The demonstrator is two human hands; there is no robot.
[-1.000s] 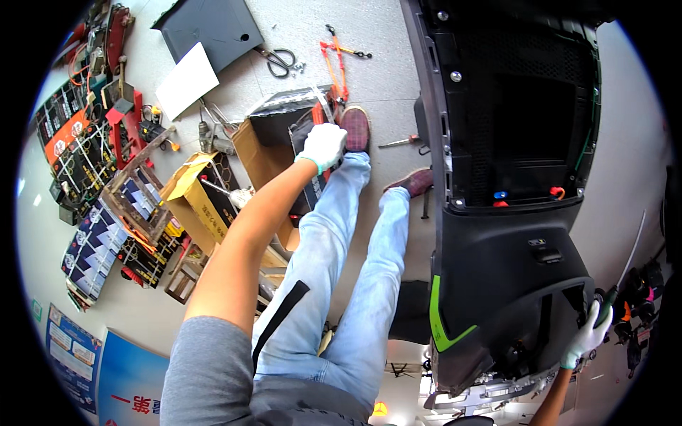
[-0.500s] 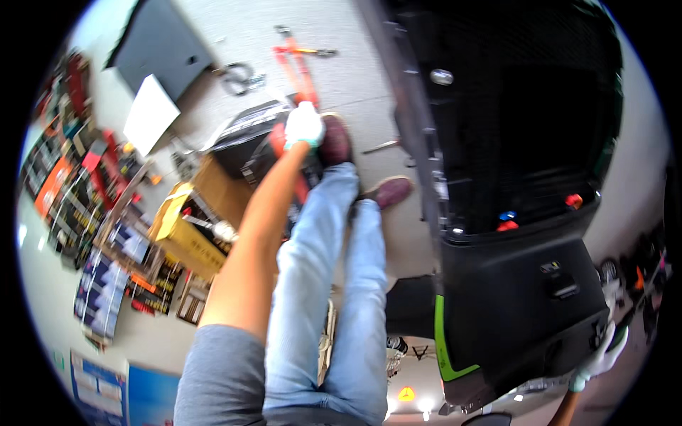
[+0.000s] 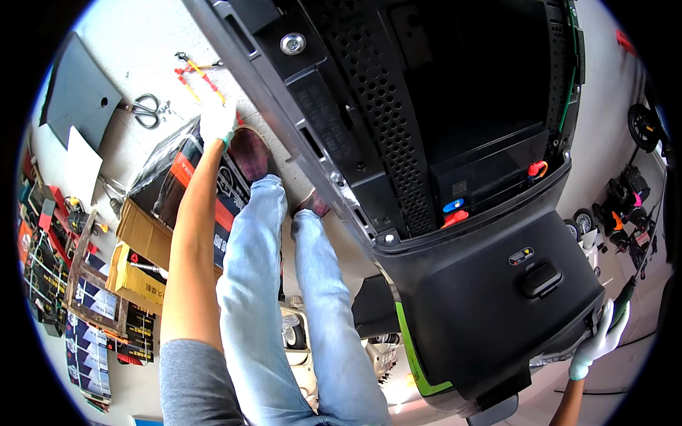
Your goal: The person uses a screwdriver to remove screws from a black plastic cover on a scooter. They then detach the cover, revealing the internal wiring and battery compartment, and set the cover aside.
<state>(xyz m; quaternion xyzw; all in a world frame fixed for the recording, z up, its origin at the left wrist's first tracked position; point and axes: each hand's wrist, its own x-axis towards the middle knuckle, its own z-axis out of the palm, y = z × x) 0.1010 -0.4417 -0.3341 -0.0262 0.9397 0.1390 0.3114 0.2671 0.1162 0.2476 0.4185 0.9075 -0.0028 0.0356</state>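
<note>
My left hand (image 3: 218, 122), in a white glove, reaches down beside my shoe, over the end of a black carton (image 3: 167, 157). Its fingers are washed out by glare, so I cannot tell whether they grip anything. Just beyond them, red-and-yellow handled tools (image 3: 202, 77) lie on the floor. At the lower right, my gloved right hand (image 3: 600, 342) has its fingers stretched and apart against the edge of a black vehicle panel (image 3: 469, 291), by a dark handlebar grip. The vehicle's open compartment (image 3: 490, 78) shows a red connector (image 3: 455, 219) and a blue connector (image 3: 452, 205).
Scissors (image 3: 146, 111) and a grey panel (image 3: 82, 96) lie on the floor at the upper left. An open yellow carton (image 3: 138, 277) stands by my left arm. Stacked boxes (image 3: 89, 355) are farther left. Wheels (image 3: 582, 221) show at the right.
The view has shifted, so the vehicle fills more of the upper right and my left arm and legs appear farther left. My left hand stays near the tools, my right at the panel edge.
</note>
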